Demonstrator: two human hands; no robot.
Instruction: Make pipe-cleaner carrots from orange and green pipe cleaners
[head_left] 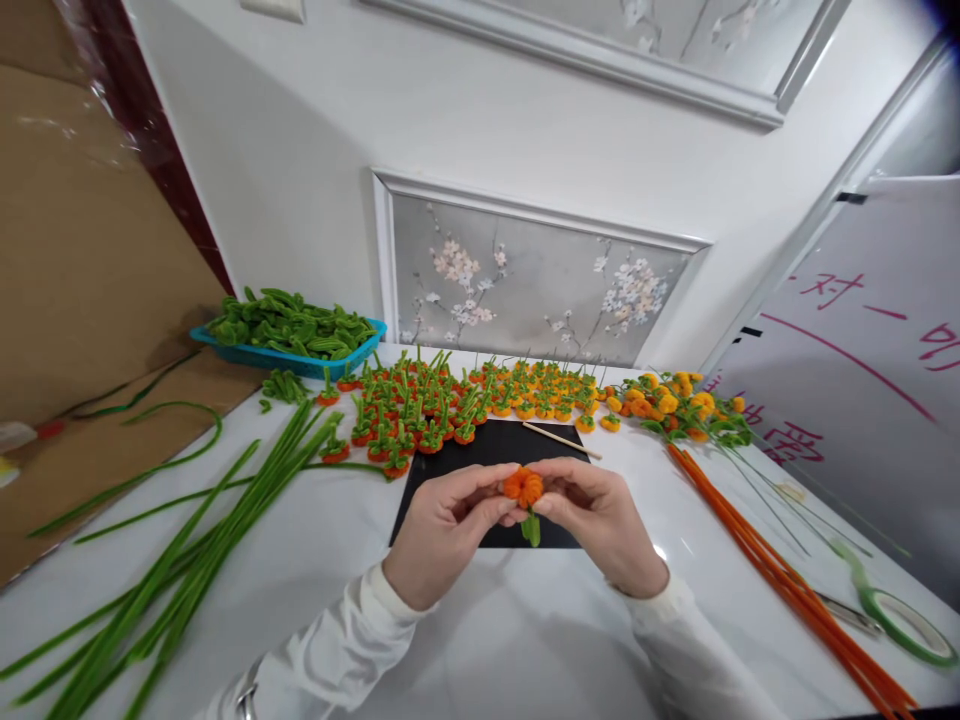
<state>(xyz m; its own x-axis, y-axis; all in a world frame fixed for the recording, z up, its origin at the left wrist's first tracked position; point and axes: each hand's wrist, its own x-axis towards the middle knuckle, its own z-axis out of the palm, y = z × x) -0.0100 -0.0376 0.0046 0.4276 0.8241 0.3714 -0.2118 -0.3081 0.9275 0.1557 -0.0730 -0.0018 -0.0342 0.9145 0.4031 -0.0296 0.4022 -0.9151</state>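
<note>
An orange fuzzy pumpkin-like piece [523, 487] is held between both hands over a black mat [487, 446]. My left hand [455, 520] pinches its left side with thumb and fingers. On the other side, the fingertips of my right hand [595, 512] press against it. A green fuzzy leaf-like piece [531, 529] hangs below the orange one. Behind the mat stand rows of orange pieces with green stems [405, 415] and yellow-orange ones [547, 390]. A thin wooden stick [561, 440] lies across the mat's back right part.
Left: a blue basket [300, 362] of green pieces and long green pipe cleaners [202, 560]. Right: a yellow-orange bunch [679, 402], orange pipe cleaners [780, 575], green tape [907, 625] and a metal tool [851, 613] on the white table [525, 630].
</note>
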